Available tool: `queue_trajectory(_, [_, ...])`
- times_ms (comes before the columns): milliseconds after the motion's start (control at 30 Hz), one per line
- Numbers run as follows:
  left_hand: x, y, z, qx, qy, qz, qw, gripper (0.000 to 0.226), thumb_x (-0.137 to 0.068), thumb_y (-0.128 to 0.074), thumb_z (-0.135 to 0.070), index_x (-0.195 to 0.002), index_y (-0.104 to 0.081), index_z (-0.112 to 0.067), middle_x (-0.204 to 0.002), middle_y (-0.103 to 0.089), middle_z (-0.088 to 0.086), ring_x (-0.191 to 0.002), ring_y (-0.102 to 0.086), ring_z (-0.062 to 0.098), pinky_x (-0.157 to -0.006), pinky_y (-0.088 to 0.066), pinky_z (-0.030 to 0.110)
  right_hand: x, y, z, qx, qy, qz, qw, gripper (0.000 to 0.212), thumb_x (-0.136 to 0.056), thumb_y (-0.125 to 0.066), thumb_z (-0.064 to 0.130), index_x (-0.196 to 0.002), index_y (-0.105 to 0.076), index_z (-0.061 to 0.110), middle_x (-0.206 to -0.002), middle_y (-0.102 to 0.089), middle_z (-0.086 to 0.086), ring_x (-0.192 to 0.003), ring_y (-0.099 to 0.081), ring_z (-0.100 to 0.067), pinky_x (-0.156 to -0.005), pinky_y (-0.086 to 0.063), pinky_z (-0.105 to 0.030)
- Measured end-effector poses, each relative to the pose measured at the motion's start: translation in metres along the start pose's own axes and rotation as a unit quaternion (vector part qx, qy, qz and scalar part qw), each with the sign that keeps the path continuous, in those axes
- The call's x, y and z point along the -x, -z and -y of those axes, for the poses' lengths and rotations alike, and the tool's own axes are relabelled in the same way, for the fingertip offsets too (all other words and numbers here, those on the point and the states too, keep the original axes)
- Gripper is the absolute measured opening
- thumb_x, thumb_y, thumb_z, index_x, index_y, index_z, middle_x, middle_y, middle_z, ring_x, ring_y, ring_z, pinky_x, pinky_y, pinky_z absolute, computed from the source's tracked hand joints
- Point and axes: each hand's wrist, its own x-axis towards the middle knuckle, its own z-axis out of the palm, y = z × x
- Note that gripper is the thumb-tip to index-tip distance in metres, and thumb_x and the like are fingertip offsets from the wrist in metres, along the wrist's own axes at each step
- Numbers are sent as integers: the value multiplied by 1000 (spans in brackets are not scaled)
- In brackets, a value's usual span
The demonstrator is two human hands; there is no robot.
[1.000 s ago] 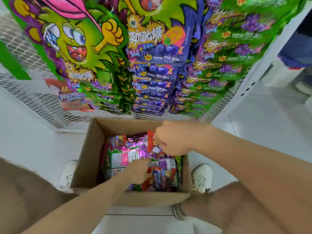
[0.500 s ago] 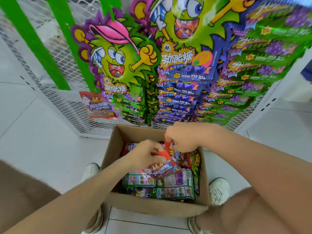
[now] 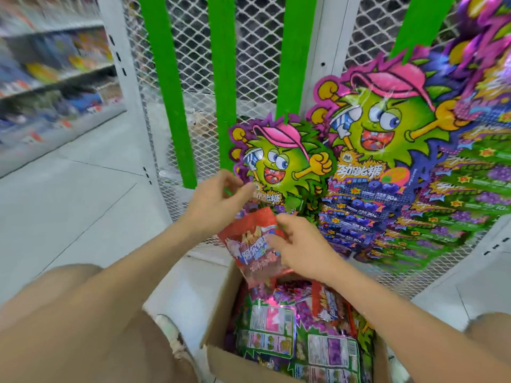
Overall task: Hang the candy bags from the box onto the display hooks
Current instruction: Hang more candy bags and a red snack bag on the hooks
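Observation:
Above the open cardboard box I hold a red candy bag between both hands. My left hand grips its upper left corner, fingers curled toward the display. My right hand pinches the bag's right edge, thumb near its top. The box holds several more candy bags, green, purple and red. Behind the hands, strips of green and purple candy bags with cartoon headers hang on the white mesh panel. I cannot make out a hook.
Green vertical bars run down the mesh panel. A white upright post stands left of it, with blurred store shelves beyond. My bare knees flank the box on the pale tiled floor.
The red bag has come up out of the box toward the display, both hands rising with it. My view swung up and to the left, showing more mesh panel.

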Motion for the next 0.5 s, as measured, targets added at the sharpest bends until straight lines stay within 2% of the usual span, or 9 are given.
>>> queue_trajectory(67, [-18,5,4,-36,-1,-95,995,28,-98,-68,-33,-117,-63,-13,-114,-63,4,-103,-65,27,-92,-55,47,-5,1,6,31,2,-43,999,11,-100,-64,33,-103,-66,23,-81,-68,-1,-73,-60,-23,-76,-54,-46])
queue_trajectory(167, [-47,5,5,-68,-19,-174,982,32,-99,-62,-11,-128,-54,-2,-124,-54,12,-116,-55,30,-100,-46,40,-14,-1,10,39,-11,-112,993,12,-101,-65,27,-108,-67,17,-86,-70,0,-78,-61,-23,-71,-45,-39])
queue_trajectory(267, [-67,-3,1,-61,-9,-212,975,39,-97,-70,-14,-128,-51,-2,-125,-52,12,-111,-51,25,-92,-38,24,-22,-3,11,49,-14,-130,990,12,-101,-66,31,-104,-66,20,-74,-61,7,-72,-55,-21,-66,-34,-34])
queue_trajectory(333, [-73,-8,-1,-54,-2,-229,972,49,-94,-79,-23,-128,-50,-3,-125,-50,9,-107,-46,19,-88,-34,20,-24,-5,12,39,-13,-121,992,8,-101,-66,31,-102,-66,23,-73,-56,13,-78,-54,-20,-69,-40,-34])
queue_trajectory(433, [-78,-12,0,-51,10,-247,968,55,-87,-86,-39,-122,-53,-11,-118,-51,1,-99,-49,15,-84,-40,26,-24,-6,14,27,-11,-116,993,9,-100,-67,29,-93,-63,26,-71,-59,12,-71,-55,-12,-69,-46,-34])
queue_trajectory(500, [-81,-11,1,-38,13,-252,967,52,-83,-88,-43,-114,-55,-17,-108,-59,-1,-93,-58,17,-81,-49,34,-23,-6,14,26,-8,-117,993,2,-100,-66,28,-100,-64,27,-79,-66,11,-79,-63,-14,-75,-52,-37])
